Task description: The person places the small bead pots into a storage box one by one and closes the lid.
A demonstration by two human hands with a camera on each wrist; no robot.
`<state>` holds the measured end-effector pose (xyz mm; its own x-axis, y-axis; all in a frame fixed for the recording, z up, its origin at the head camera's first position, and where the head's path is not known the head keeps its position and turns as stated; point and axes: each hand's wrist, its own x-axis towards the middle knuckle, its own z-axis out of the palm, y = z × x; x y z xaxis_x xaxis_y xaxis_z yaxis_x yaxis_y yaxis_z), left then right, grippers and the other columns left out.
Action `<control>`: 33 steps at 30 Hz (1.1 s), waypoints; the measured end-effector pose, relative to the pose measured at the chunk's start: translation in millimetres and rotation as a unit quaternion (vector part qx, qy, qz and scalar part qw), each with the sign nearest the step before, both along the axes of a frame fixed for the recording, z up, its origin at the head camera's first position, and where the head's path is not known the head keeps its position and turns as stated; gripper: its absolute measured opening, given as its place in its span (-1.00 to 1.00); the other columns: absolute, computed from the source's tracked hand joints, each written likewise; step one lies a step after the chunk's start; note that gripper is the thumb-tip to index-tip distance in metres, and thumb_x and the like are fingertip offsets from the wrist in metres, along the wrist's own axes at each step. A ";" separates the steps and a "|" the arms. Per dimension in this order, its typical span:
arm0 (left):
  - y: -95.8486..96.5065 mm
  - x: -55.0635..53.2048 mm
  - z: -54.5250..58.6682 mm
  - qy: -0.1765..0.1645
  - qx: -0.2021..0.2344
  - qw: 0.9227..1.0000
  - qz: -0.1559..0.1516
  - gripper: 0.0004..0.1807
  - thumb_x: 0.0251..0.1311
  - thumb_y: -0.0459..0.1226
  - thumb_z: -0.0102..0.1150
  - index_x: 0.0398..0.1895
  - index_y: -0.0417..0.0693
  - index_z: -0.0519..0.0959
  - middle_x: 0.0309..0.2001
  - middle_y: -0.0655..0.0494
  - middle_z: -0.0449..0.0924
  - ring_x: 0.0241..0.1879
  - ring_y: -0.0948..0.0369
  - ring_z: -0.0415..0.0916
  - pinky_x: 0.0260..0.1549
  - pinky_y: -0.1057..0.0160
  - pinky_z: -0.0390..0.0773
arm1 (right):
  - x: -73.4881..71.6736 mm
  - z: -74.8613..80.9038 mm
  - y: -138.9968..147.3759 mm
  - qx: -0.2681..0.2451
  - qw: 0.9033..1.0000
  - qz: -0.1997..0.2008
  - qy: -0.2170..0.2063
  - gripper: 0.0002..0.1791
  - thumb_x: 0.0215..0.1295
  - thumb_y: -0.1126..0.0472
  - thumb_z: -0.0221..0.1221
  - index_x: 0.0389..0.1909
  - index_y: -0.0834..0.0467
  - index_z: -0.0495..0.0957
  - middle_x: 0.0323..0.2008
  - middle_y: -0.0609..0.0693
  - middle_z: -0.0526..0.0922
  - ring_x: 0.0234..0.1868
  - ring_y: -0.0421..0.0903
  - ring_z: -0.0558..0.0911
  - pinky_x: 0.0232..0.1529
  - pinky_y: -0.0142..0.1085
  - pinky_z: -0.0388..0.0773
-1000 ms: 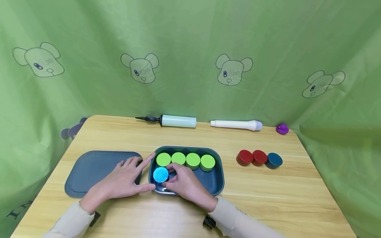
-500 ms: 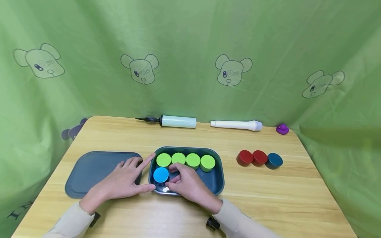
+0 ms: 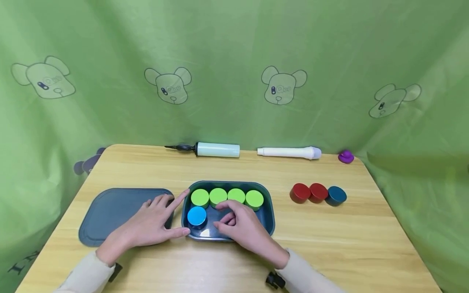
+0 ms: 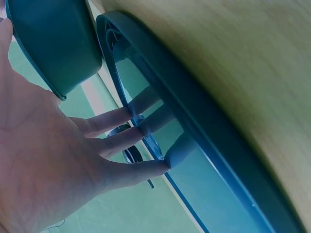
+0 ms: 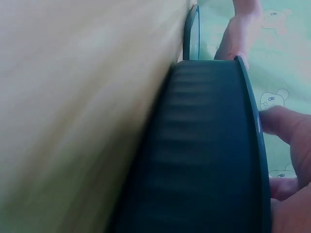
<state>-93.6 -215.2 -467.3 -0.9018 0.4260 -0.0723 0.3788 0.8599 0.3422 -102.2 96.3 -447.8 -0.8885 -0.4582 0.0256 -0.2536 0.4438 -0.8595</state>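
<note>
A dark blue-grey box holds a back row of several lime-green round blocks. In its front left corner stands a bright blue round block. Just right of that block hovers my right hand, over the box's front half, loosely curved with nothing between thumb and forefinger. My left hand spreads between the box and the flat dark lid. Its thumb and forefinger tips lie at the box's left rim. In the left wrist view, the other fingertips touch the lid's surface.
Two red round blocks and a dark blue round block stand right of the box. Along the table's back edge lie a hand pump, a white toy microphone and a purple rubber duck. A green curtain hangs behind.
My right hand has let go of the bright blue block and drawn back to the right. The block stays in the box's front left corner. My left hand keeps its place.
</note>
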 end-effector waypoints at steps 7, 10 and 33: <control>0.0 1.9 1.7 0.006 0.002 1.000 0.002 0.15 0.32 0.59 0.00 0.84 0.43 -0.11 0.46 -0.25 0.41 0.45 -0.31 0.36 0.26 -0.60 0.33 | 4.5 2.0 23.2 0.004 0.999 -0.037 0.023 -0.67 0.37 0.25 0.50 0.11 0.10 0.72 -0.26 -0.13 0.74 -0.31 -0.21 0.71 -0.22 -0.32 0.70; -0.2 1.6 2.2 0.008 0.003 1.000 0.003 0.15 0.32 0.59 0.00 0.84 0.42 -0.11 0.46 -0.25 0.41 0.45 -0.31 0.36 0.26 -0.60 0.32 | 2.9 5.2 36.6 -0.005 0.999 -0.045 0.029 -0.67 0.36 0.27 0.50 0.10 0.09 0.72 -0.25 -0.12 0.73 -0.31 -0.19 0.71 -0.22 -0.30 0.71; 0.4 -0.4 0.3 -0.001 0.001 1.000 0.002 0.17 0.28 0.62 -0.02 0.83 0.45 -0.13 0.48 -0.23 0.39 0.46 -0.28 0.35 0.26 -0.59 0.33 | -6.0 19.1 131.8 -0.029 0.986 -0.134 0.092 -0.70 0.45 0.30 0.43 0.14 0.17 0.70 -0.18 0.02 0.74 -0.29 -0.07 0.70 -0.27 -0.34 0.66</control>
<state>-94.0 -214.9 -467.0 -0.9036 0.4220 -0.0734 0.3738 0.8607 0.3456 -108.3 228.1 -428.7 -0.9550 -0.2012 0.2178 -0.2890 0.4668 -0.8358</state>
